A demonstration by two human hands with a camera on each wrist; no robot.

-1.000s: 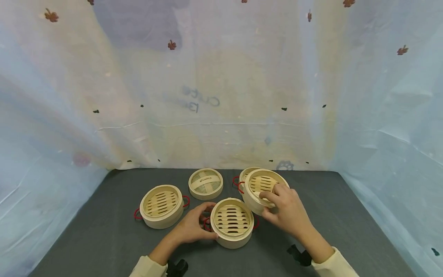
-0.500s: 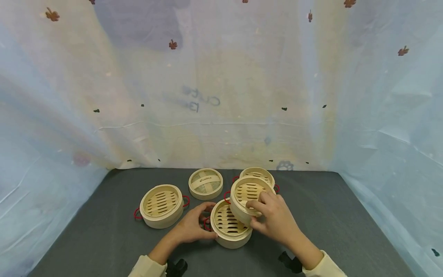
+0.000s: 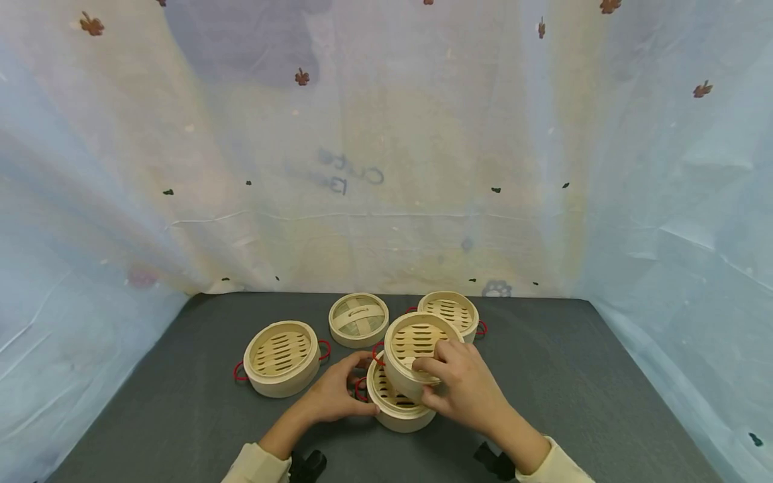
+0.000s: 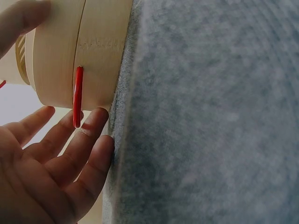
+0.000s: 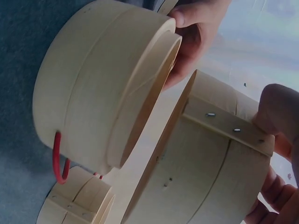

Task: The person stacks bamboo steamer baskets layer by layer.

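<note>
Low over the dark table, my right hand point(image 3: 468, 382) grips a round bamboo steamer basket point(image 3: 398, 374) by its right rim, fingers inside and thumb outside. It hangs above a second bamboo steamer basket point(image 3: 403, 424), covering part of its slatted floor. A gap separates the two in the right wrist view, where the raised basket point(image 5: 210, 154) faces the lower one's rim. My left hand point(image 3: 335, 396) steadies the lower basket on its left side. In the left wrist view, the thumb and fingers curve around that basket point(image 4: 98, 56), near its red cord handle point(image 4: 78, 95).
Another steamer basket point(image 3: 280, 355) with red handles stands at the left. Behind the hands are a woven steamer lid point(image 3: 359, 318) and one more basket point(image 3: 448, 308). A pale printed curtain point(image 3: 386, 168) encloses the table's point(image 3: 568, 376) far side.
My right hand has carried its basket leftward and slightly nearer, from beside the lower basket to over it, uncovering the basket at the back right. My left hand has stayed put.
</note>
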